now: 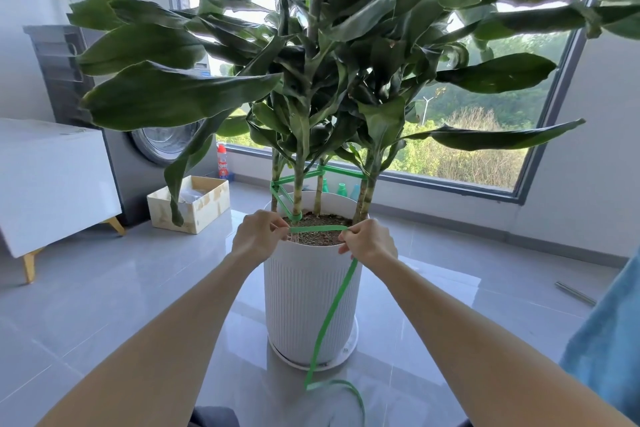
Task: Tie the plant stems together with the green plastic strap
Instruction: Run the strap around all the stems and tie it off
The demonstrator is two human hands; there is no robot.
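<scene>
Head view: green strap (317,228) stretched across the white pot (304,305) near its front rim
Left hand (258,236): pinching one end
Right hand (370,241): gripping the other side (tail trails to the floor (104,305))

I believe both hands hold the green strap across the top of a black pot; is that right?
Not quite: the head view shows the pot is white, not black. The left hand and right hand do hold the green strap across its top.
</scene>
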